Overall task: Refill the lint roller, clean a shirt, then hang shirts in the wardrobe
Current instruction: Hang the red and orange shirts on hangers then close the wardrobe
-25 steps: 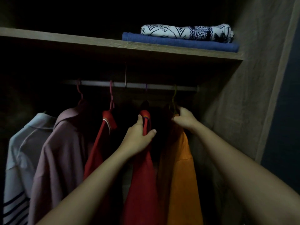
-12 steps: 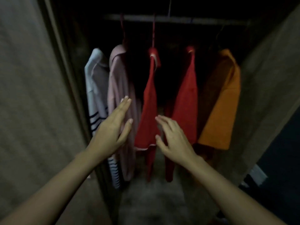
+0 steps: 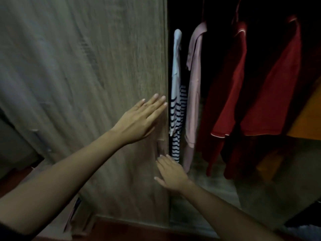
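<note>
- Straight-fingered and empty, my left hand lies over the grey-brown woodgrain wardrobe door, right hand likewise below, at its edge.
- Placed to close it, I judge: red short-sleeved shirts hang inside.

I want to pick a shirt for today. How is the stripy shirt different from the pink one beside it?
The stripy shirt is white with dark stripes lower down; the pink shirt is plain. The stripy shirt hangs nearest the wooden door; the pink shirt hangs just right of it. Both hang up, side by side.
</note>
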Demonstrator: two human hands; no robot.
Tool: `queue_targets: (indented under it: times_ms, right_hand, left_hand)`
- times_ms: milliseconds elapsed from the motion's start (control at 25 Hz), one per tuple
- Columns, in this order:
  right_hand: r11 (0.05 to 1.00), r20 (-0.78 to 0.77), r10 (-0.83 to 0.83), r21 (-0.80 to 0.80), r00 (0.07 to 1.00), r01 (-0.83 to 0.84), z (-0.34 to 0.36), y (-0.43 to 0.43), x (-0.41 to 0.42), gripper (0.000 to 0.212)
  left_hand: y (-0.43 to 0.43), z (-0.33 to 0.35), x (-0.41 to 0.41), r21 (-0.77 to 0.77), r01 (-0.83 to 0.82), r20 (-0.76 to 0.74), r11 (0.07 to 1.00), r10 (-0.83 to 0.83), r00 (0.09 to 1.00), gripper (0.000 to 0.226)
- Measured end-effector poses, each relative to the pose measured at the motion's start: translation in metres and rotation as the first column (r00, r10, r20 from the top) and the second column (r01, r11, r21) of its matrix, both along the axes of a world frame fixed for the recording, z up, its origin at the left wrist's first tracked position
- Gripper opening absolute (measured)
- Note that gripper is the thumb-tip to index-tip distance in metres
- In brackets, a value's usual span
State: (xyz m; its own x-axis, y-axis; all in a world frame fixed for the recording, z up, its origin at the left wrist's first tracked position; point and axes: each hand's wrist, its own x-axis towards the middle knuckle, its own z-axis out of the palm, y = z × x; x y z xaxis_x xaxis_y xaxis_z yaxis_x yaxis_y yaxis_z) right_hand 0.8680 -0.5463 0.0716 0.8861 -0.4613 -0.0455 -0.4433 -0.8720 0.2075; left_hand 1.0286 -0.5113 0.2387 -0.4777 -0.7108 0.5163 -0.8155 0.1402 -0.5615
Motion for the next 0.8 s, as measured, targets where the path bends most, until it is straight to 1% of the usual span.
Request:
queue_targets:
  times_ms: [120, 200, 320, 400, 560, 800]
  right_hand:
    - [0.988, -0.157, -0.078, -0.145, 0.985, 0.055, 0.013, -0.009, 0.019, 0.064]
    - [0.958, -0.259, -0.041, -0.286, 0.965, -0.036, 0.014, -0.016, 0.025, 0.064]
    - [0.869, -0.36, 0.03, -0.451, 0.933, -0.202, 0.015, -0.022, 0.03, 0.053]
    - [0.844, -0.366, 0.054, -0.481, 0.929, -0.238, 0.016, -0.023, 0.03, 0.048]
    - [0.84, -0.377, 0.082, -0.472, 0.922, -0.268, 0.025, -0.027, 0.015, 0.047]
    - [0.848, -0.417, -0.016, -0.486, 0.909, -0.208, 0.022, -0.037, -0.046, 0.045]
  left_hand:
    - [-0.006, 0.007, 0.014, -0.013, -0.008, 0.054, 1.0, 0.009, 0.999, 0.054]
    - [-0.012, 0.008, 0.02, -0.01, -0.01, 0.079, 1.0, 0.01, 0.997, 0.054]
    - [-0.021, 0.007, 0.025, -0.012, -0.004, 0.111, 1.0, 0.006, 0.994, 0.055]
    - [-0.026, 0.005, 0.025, -0.016, 0.013, 0.116, 1.0, -0.011, 0.993, 0.055]
    - [-0.037, 0.008, 0.018, -0.03, 0.082, 0.158, 0.996, -0.076, 0.985, 0.055]
    - [-0.073, 0.004, -0.035, -0.066, 0.21, 0.185, 0.976, -0.194, 0.963, 0.053]
